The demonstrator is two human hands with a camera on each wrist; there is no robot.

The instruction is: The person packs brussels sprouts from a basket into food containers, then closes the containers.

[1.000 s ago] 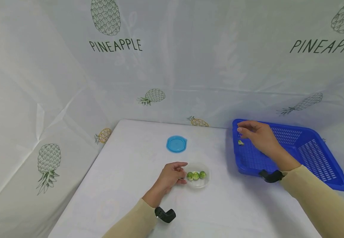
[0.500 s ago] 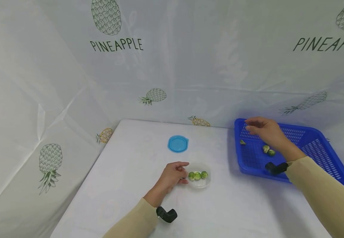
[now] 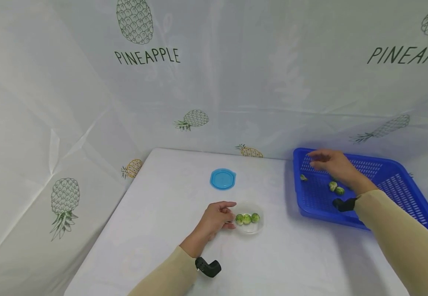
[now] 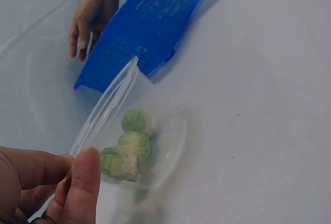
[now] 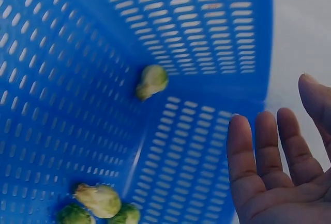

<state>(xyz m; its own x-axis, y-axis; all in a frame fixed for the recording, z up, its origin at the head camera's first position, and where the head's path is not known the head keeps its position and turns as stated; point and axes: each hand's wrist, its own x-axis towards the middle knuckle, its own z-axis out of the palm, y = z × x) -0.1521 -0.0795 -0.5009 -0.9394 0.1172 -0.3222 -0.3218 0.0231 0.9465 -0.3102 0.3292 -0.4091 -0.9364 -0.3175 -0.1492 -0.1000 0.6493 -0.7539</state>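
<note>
In the left wrist view, my left hand (image 3: 216,220) pinches the rim of a clear plastic tub (image 4: 170,169) between thumb and fingers. Three Brussels sprouts (image 3: 247,218) lie in a row inside it, and the tub stands on the white table. Over the blue basket (image 3: 299,205) hovers my right hand (image 3: 336,165), holding nothing, its fingers apart and loosely extended. One Brussels sprout (image 5: 153,80) lies in a basket corner. Several more, including a paler Brussels sprout (image 5: 101,200), are grouped on the basket floor, partly cut off by the right wrist view's edge.
A light-blue lid (image 3: 223,179) lies flat on the white table (image 3: 154,230), behind the tub. The basket's raised slotted walls stand at the table's right. A sheet with pineapple prints (image 3: 251,90) hangs behind and to the left.
My right hand has shifted a little to the right over the basket, uncovering sprouts beneath it. My left hand stays at the tub, and the head view has turned slightly.
</note>
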